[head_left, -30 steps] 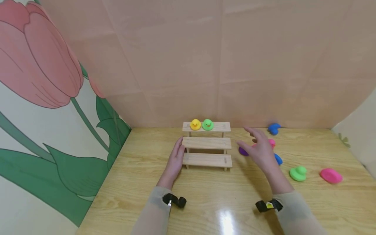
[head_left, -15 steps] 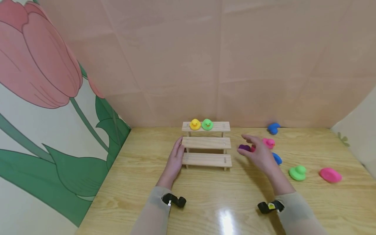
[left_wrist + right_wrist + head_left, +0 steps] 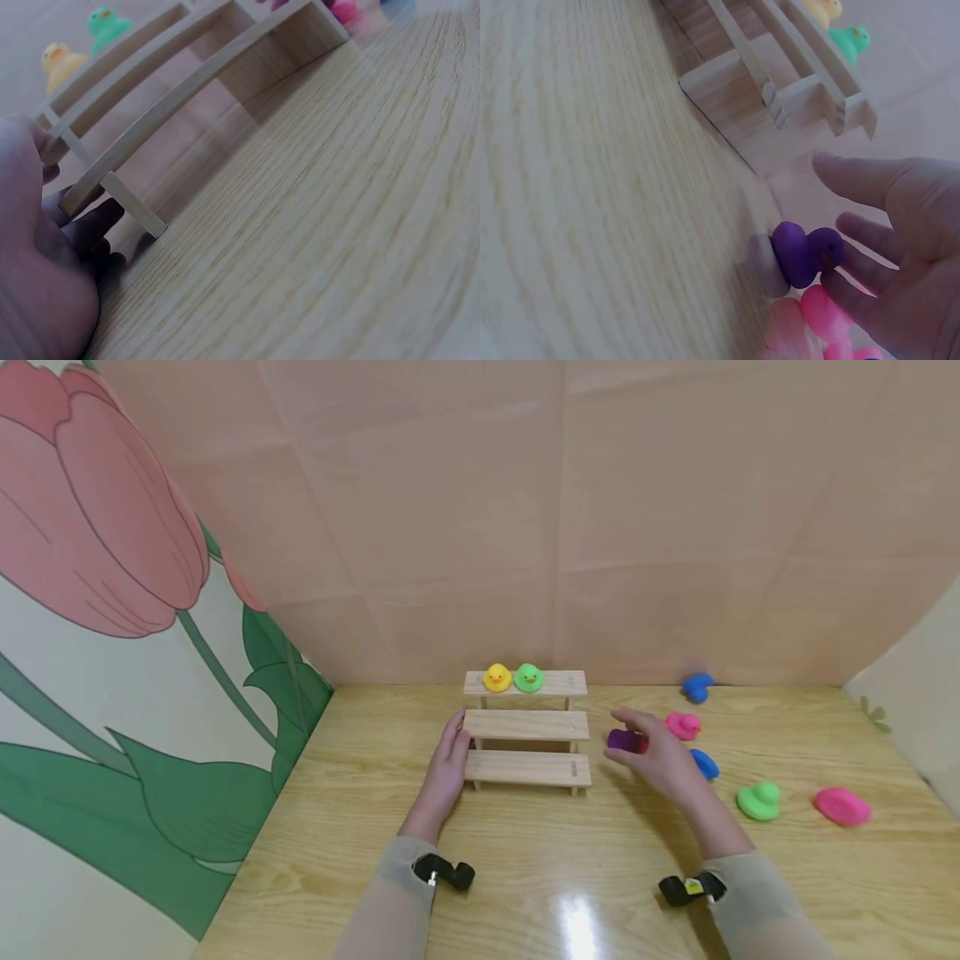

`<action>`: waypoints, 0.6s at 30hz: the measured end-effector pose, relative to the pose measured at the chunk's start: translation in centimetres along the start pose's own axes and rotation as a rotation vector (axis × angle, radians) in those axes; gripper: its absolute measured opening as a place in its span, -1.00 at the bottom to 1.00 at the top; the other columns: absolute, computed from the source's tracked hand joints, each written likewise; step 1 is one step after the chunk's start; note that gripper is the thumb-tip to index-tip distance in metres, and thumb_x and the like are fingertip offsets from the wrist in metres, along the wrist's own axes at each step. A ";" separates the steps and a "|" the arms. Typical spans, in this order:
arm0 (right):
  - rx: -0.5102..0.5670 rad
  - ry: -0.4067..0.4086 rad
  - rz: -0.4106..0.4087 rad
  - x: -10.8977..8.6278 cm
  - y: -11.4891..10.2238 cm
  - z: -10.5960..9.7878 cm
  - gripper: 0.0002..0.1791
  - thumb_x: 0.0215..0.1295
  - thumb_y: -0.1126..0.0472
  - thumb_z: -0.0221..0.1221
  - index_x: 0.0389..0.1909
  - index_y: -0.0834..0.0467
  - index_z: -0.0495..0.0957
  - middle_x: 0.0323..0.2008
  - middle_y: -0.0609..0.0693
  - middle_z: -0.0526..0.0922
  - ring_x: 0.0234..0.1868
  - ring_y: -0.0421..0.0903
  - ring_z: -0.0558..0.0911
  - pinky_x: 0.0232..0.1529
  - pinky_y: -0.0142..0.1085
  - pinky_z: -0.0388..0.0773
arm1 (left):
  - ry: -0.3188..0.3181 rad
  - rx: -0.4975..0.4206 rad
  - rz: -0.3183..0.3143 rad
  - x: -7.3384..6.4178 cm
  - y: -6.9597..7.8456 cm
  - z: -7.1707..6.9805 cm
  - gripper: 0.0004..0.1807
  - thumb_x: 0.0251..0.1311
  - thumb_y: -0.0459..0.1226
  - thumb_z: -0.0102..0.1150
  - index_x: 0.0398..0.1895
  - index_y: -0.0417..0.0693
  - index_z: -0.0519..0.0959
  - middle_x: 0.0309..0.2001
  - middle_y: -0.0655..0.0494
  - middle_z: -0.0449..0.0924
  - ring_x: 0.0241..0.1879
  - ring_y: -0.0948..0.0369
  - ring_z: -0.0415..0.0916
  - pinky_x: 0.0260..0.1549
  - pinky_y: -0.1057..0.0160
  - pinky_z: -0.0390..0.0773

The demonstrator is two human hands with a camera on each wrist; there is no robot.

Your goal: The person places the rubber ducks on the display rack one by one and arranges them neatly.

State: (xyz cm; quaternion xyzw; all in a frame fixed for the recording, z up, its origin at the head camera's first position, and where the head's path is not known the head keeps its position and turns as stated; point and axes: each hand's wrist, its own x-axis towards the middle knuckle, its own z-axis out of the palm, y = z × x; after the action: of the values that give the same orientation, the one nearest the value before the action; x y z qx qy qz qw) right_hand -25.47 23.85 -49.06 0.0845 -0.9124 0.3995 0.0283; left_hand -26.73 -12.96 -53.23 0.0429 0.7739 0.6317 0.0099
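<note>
A three-tier wooden stand (image 3: 527, 725) is on the table, with a yellow rubber duck (image 3: 497, 677) and a green rubber duck (image 3: 528, 677) side by side on its top tier. My left hand (image 3: 447, 766) holds the stand's left end; in the left wrist view its fingers (image 3: 97, 225) reach under the lowest tier. To the right of the stand, my right hand (image 3: 660, 756) is spread around a purple rubber duck (image 3: 799, 255), thumb apart from it. The fingers lie close by the duck's head; I cannot tell whether they touch. The hand partly hides the duck in the head view.
Right of my right hand lie a pink duck (image 3: 683, 726), a blue duck (image 3: 704, 764), a green duck (image 3: 760, 801) and a tipped pink duck (image 3: 843, 807). Another blue duck (image 3: 698, 687) lies by the back wall (image 3: 450, 568).
My right hand has lowered toward the purple duck, and its thumb and fingers have come nearer each other. The left hand and the stand have stayed in place.
</note>
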 end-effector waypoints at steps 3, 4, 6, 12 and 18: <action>0.018 -0.026 -0.009 -0.2 0.0 -0.1 -0.24 0.50 0.14 0.46 0.61 0.24 0.42 0.52 0.41 0.42 0.44 0.46 0.49 0.38 0.34 0.53 | -0.001 0.004 -0.003 0.0 0.0 0.0 -0.40 0.74 0.26 -0.23 0.75 0.67 0.12 0.74 0.21 0.16 0.71 0.02 0.06 0.66 -0.23 0.06; 0.026 -0.037 -0.011 -0.2 0.0 -0.2 -0.25 0.51 0.15 0.46 0.60 0.24 0.42 0.52 0.42 0.42 0.41 0.46 0.52 0.36 0.32 0.56 | -0.001 0.006 -0.005 0.0 0.0 0.0 -0.40 0.74 0.26 -0.24 0.74 0.67 0.12 0.73 0.22 0.16 0.71 0.02 0.07 0.66 -0.22 0.06; 0.037 -0.054 -0.004 -0.3 0.0 -0.3 -0.27 0.51 0.15 0.45 0.60 0.23 0.43 0.50 0.41 0.44 0.37 0.45 0.57 0.31 0.29 0.61 | -0.002 0.008 -0.004 0.0 -0.1 0.0 -0.40 0.74 0.26 -0.24 0.74 0.67 0.12 0.73 0.22 0.16 0.71 0.03 0.07 0.66 -0.22 0.07; 0.032 -0.063 -0.035 -0.3 0.2 -0.1 -0.27 0.48 0.18 0.48 0.57 0.25 0.47 0.49 0.39 0.48 0.35 0.45 0.59 0.32 0.32 0.59 | 0.001 0.013 0.003 0.0 -0.1 0.0 -0.39 0.74 0.26 -0.23 0.75 0.64 0.12 0.73 0.21 0.17 0.71 0.03 0.07 0.66 -0.22 0.07; 0.010 -0.051 -0.063 -0.2 0.8 0.5 -0.23 0.43 0.23 0.51 0.57 0.29 0.44 0.49 0.39 0.47 0.47 0.45 0.46 0.46 0.41 0.38 | 0.000 0.005 -0.002 0.0 -0.1 0.0 -0.40 0.74 0.26 -0.23 0.75 0.66 0.12 0.73 0.22 0.17 0.71 0.03 0.07 0.66 -0.22 0.07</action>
State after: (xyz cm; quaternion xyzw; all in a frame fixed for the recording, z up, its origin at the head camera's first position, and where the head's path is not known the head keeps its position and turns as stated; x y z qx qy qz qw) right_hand -25.40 24.07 -50.04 0.1234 -0.9076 0.4009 0.0172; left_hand -26.73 -13.01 -53.32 0.0423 0.7757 0.6297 0.0103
